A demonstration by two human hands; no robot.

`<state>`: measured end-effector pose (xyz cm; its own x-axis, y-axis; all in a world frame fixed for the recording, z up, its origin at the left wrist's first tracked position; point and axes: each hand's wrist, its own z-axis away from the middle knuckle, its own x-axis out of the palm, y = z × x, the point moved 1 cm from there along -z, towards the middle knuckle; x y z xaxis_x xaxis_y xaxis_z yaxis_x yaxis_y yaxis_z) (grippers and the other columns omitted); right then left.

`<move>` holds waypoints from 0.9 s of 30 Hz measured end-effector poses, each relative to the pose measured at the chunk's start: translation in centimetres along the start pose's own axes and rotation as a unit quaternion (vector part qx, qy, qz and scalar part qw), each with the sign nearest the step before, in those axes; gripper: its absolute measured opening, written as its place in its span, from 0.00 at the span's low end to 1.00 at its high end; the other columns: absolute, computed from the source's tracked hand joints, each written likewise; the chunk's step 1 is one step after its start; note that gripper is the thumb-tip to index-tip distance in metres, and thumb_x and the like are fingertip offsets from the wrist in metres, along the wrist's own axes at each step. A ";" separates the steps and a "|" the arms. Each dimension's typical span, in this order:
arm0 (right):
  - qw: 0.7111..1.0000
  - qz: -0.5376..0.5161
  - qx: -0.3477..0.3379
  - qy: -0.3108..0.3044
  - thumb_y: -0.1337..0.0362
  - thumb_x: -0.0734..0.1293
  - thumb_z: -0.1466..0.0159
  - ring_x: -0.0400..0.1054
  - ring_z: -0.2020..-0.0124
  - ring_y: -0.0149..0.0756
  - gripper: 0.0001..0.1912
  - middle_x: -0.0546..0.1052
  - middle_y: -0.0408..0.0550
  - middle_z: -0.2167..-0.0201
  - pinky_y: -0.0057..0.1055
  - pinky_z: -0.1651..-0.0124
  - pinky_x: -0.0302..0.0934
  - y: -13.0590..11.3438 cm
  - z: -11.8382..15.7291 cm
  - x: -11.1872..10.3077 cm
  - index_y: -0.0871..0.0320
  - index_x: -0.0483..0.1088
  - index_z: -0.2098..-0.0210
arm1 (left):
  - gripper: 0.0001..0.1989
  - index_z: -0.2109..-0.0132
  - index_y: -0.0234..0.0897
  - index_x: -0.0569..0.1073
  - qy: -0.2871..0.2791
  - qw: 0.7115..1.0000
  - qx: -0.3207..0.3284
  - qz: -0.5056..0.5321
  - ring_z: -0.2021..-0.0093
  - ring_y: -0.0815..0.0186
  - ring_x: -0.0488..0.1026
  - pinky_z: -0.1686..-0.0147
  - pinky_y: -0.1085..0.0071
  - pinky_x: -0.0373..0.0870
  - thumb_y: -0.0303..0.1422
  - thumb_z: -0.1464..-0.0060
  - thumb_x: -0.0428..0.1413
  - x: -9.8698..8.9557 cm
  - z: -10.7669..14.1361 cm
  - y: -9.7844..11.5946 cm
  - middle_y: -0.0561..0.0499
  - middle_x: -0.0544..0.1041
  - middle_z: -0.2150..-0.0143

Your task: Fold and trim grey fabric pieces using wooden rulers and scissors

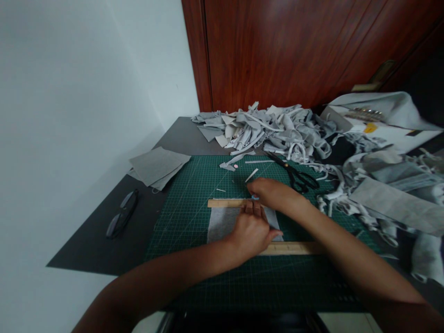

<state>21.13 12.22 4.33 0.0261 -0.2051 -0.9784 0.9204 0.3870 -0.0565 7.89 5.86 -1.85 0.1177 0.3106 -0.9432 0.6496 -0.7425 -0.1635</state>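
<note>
My left hand [252,229] lies with its fingers spread on a wooden ruler [225,203] and on the grey cloth piece [221,223] under it. Just beyond, my right hand [264,189] is closed around a small light-blue object [255,197] at the ruler's far edge; most of that object is hidden. A second wooden ruler [291,248] crosses the near edge of the cloth. Both rulers and the cloth rest on a green cutting mat [187,222].
Black scissors [294,175] lie on the mat beyond my right forearm. Grey scraps [277,127] are heaped at the back and right, beside a white box [388,129]. At the left are stacked cloth pieces [157,167] and glasses [122,215]. A white wall [79,115] bounds the left side.
</note>
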 end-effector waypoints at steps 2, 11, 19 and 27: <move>1.000 0.008 0.006 0.009 0.71 0.62 0.30 0.76 0.54 0.45 0.11 0.82 0.57 0.56 0.32 0.58 0.59 -0.3 0.2 -0.1 0.60 0.77 0.56 | 0.42 0.45 0.13 0.77 0.001 1.000 -0.004 0.001 0.44 0.40 0.76 0.47 0.52 0.73 0.58 0.34 0.50 0.0 0.0 0.0 0.21 0.77 0.44; 1.000 -0.010 -0.026 0.008 0.71 0.62 0.29 0.76 0.54 0.43 0.10 0.82 0.55 0.56 0.31 0.57 0.60 -0.6 0.0 -0.2 0.60 0.76 0.56 | 0.42 0.45 0.14 0.78 0.011 1.000 0.002 0.000 0.43 0.41 0.76 0.46 0.53 0.73 0.58 0.34 0.50 0.2 0.1 0.0 0.23 0.78 0.45; 1.000 0.022 0.021 -0.008 0.72 0.61 0.29 0.77 0.51 0.47 0.12 0.82 0.59 0.54 0.33 0.54 0.63 -0.9 0.6 -0.7 0.61 0.77 0.55 | 0.43 0.44 0.16 0.77 0.011 1.000 -0.002 -0.011 0.43 0.43 0.76 0.47 0.54 0.74 0.60 0.35 0.50 0.2 0.1 0.0 0.24 0.77 0.43; 1.000 0.027 0.012 -0.006 0.72 0.61 0.29 0.76 0.51 0.48 0.12 0.81 0.59 0.54 0.34 0.54 0.63 -0.4 0.5 -0.3 0.61 0.78 0.55 | 0.44 0.43 0.12 0.75 0.008 1.000 0.000 -0.008 0.42 0.42 0.76 0.45 0.53 0.73 0.59 0.35 0.51 0.4 0.0 0.0 0.21 0.77 0.43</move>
<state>20.93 11.72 4.75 0.0799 -0.1955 -0.9774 0.9264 0.3767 0.0004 7.94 5.93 -2.20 0.1198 0.3326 -0.9354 0.6513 -0.7374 -0.1787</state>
